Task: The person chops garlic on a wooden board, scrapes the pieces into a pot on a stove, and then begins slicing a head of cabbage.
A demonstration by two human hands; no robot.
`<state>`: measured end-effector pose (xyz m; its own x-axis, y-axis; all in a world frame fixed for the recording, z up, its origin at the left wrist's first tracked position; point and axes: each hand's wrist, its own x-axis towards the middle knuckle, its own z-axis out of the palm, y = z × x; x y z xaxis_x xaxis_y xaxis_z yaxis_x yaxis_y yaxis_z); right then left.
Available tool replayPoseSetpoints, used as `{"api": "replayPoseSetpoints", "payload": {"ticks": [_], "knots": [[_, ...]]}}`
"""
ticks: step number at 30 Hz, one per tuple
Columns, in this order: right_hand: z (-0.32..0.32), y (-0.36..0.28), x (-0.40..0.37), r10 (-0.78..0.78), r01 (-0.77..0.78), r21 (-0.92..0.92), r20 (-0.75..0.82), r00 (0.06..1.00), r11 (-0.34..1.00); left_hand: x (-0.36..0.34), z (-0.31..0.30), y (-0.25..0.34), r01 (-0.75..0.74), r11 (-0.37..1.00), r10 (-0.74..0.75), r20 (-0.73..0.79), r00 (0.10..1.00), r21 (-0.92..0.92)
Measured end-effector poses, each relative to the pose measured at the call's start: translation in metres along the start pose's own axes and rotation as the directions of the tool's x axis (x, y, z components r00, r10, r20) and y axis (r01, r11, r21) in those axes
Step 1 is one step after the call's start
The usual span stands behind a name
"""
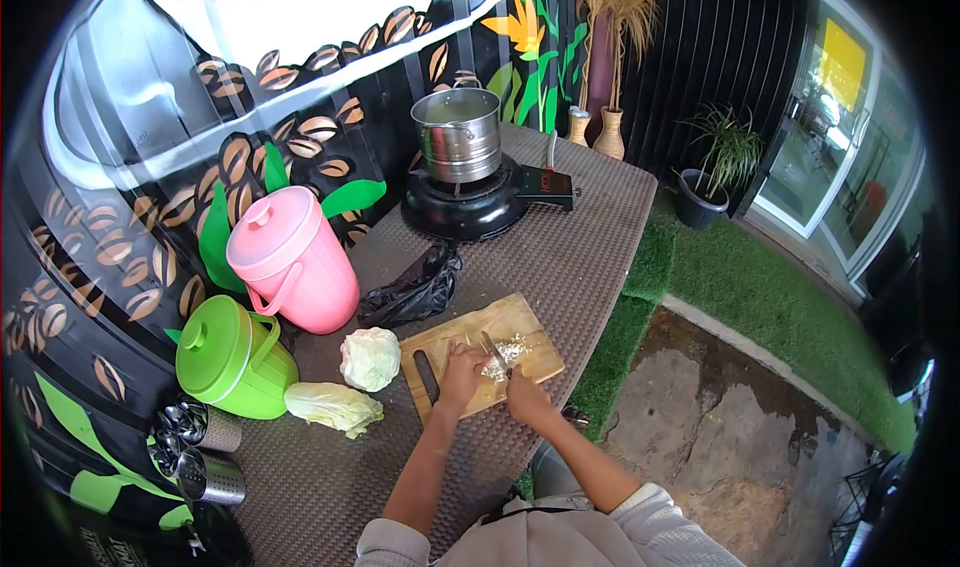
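Observation:
My right hand is closed around the handle of a knife, whose blade lies across a wooden cutting board. Finely chopped white bits are scattered by the blade; their kind is too small to tell. On the board, left of the blade, rests my left hand, fingers bent and pressed together; anything under them is hidden. A dark elongated shape marks the board's left end, either a slot or a handle. A round cabbage and a napa cabbage lie left of the board.
A steel pot stands on a black portable stove at the table's far end. Nearer are a black plastic bag, a pink lidded jug, a green one and metal cutlery holders. The table's edge runs along my right.

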<state>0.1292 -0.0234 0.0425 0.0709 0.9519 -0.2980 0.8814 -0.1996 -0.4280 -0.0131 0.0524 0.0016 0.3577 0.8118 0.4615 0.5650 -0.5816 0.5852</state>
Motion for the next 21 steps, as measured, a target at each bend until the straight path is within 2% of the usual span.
{"api": "replayPoseSetpoints", "payload": {"ticks": [4, 7, 9, 12, 13, 15, 16, 18, 20, 21], "knots": [[0.015, -0.009, 0.001, 0.091, -0.089, 0.083, -0.017, 0.996, 0.993, 0.002, -0.004, 0.001, 0.023, 0.999, -0.023, 0.011, 1.000, -0.026], [0.008, -0.006, 0.014, 0.042, -0.041, 0.071, -0.013, 0.999, 0.997, 0.008, -0.006, 0.003, 0.097, 0.995, -0.096, 0.052, 0.994, -0.021], [0.003, 0.002, 0.023, -0.082, 0.083, 0.050, -0.032, 0.996, 0.995, 0.012, -0.007, 0.008, 0.184, 0.982, -0.186, 0.074, 0.980, 0.038], [0.002, 0.003, 0.006, -0.063, 0.063, 0.023, -0.020, 0.998, 0.998, 0.015, -0.008, 0.010, 0.221, 0.975, -0.223, 0.104, 0.969, 0.034], [0.005, 0.001, 0.000, -0.064, 0.064, 0.021, -0.020, 0.998, 0.998, 0.015, -0.009, 0.009, 0.221, 0.975, -0.224, 0.103, 0.969, 0.033], [0.014, -0.008, -0.008, 0.067, -0.065, 0.028, -0.068, 0.995, 0.997, 0.014, -0.007, 0.008, 0.187, 0.980, -0.193, 0.115, 0.974, 0.066], [0.015, -0.011, -0.007, 0.080, -0.078, 0.040, -0.049, 0.996, 0.996, 0.013, -0.007, 0.008, 0.189, 0.980, -0.196, 0.115, 0.974, 0.065], [0.011, -0.008, 0.004, 0.027, -0.025, 0.034, -0.058, 0.998, 0.999, 0.009, -0.007, 0.006, 0.053, 0.992, -0.067, 0.117, 0.991, 0.118], [0.006, -0.004, 0.017, -0.025, 0.027, 0.030, -0.073, 0.997, 0.999, 0.006, -0.008, 0.008, 0.058, 0.990, -0.072, 0.104, 0.992, 0.130], [0.001, -0.002, 0.022, -0.049, 0.049, 0.019, -0.032, 0.998, 0.999, 0.005, -0.008, 0.008, 0.065, 0.988, -0.078, 0.088, 0.993, 0.141]]}}
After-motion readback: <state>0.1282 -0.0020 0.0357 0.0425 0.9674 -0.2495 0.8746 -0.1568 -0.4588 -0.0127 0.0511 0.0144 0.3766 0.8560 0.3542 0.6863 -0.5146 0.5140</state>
